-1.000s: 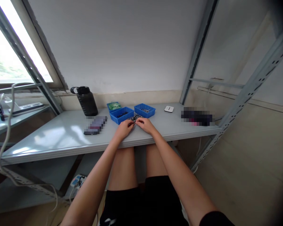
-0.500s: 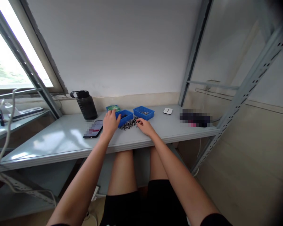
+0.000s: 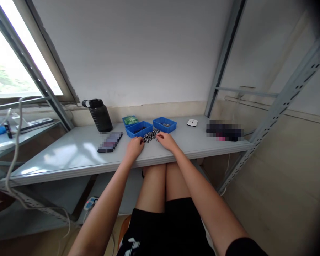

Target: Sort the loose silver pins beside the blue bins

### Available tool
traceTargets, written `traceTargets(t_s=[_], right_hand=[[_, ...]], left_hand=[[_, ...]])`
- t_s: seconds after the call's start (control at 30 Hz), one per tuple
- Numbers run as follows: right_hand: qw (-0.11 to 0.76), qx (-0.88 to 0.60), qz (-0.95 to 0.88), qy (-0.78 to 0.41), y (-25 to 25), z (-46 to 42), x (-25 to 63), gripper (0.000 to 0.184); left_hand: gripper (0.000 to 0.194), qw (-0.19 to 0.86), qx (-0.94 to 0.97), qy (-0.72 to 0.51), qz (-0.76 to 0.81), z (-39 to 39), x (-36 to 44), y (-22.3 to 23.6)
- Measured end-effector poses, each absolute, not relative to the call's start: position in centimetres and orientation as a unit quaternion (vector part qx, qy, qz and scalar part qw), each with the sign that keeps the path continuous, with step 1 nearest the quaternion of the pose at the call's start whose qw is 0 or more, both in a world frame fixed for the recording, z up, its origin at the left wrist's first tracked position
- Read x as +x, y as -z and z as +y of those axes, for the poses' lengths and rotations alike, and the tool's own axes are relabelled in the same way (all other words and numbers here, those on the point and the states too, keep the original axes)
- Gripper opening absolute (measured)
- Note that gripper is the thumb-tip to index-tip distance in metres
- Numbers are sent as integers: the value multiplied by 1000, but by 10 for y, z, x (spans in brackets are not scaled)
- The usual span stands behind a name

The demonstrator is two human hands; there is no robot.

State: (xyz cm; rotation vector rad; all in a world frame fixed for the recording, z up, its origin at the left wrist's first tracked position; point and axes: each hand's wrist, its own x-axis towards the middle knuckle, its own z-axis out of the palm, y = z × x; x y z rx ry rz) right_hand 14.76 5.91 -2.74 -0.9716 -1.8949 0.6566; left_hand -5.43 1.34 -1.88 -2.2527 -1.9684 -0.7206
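A pile of small black and silver metal pieces, too small to name (image 3: 151,136), lies on the grey table between my hands. My left hand (image 3: 135,146) is at the pile's left edge, fingers curled together; whatever they hold is hidden. At the right edge, my right hand (image 3: 165,140) pinches thumb and fingers over something too small to make out. Just behind my left hand stands a blue bin (image 3: 134,132) with dark small parts inside. Another blue bin (image 3: 160,125), behind my right hand, contains small silvery pieces.
A small blue tray (image 3: 126,122) with a green packet stands at the back. To the left are a phone (image 3: 110,142) and a dark water bottle (image 3: 101,117). A white square object (image 3: 192,122) and a blurred dark item (image 3: 224,131) lie right. Metal shelf posts (image 3: 225,57) frame the table.
My left hand has come out of the left blue bin and moved down to the pile's left edge, its fingers now curled. My right hand stays at the pile's right edge. The view has shifted slightly.
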Motion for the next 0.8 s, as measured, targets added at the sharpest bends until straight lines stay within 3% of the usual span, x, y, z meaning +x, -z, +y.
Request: traceTargets(t_s=[0.8], right_hand=[[437,-390,-769,-256,29,62,148,17]], left_hand=[[22,-24,-727,319,-608,39,-22,8]])
